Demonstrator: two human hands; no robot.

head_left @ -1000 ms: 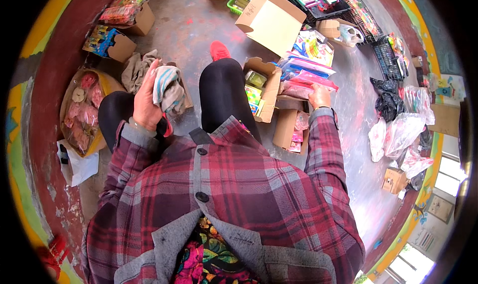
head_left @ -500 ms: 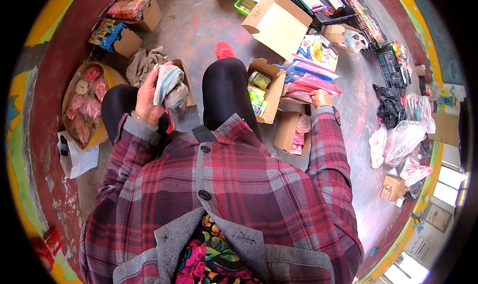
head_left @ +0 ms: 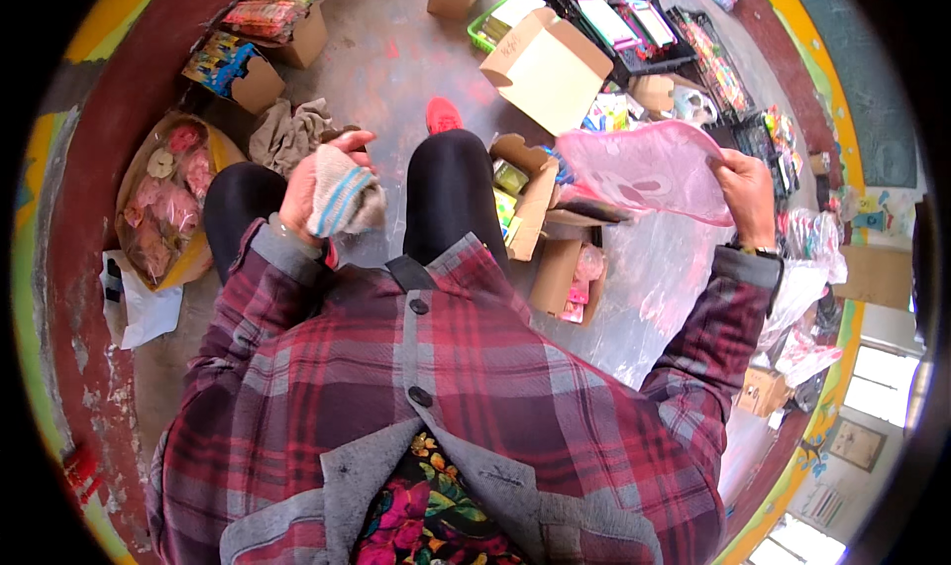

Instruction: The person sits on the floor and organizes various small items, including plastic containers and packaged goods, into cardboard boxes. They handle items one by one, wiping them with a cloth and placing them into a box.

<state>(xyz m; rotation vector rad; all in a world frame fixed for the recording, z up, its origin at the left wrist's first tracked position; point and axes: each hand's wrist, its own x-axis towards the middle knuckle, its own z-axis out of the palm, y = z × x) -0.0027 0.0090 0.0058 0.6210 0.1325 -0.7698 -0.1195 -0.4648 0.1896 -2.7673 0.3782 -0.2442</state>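
My left hand [head_left: 299, 197] is closed on a crumpled beige cloth [head_left: 349, 195] with blue stripes, above my bent left knee. Over on the right, my right hand [head_left: 749, 194] grips the edge of a thin, see-through pink plastic pouch [head_left: 649, 164] with a pale printed picture. The pouch is lifted and stretches leftward over the stack of packets, hiding most of them. Beside my right knee stands an open cardboard box [head_left: 538, 208] with green and yellow packs inside. A smaller cardboard box [head_left: 555, 280] with pink items sits nearer to me.
A brown cloth [head_left: 287, 134] and a sack of pink items [head_left: 230, 154] lie to my left. Farther ahead are an open carton [head_left: 550, 70], a green basket [head_left: 481, 32] and black crates [head_left: 654, 58]. Plastic bags [head_left: 797, 303] lie at the right.
My right hand has lifted the pink pouch off the stack and moved right and farther out with it. My left hand keeps the striped cloth, turned slightly.
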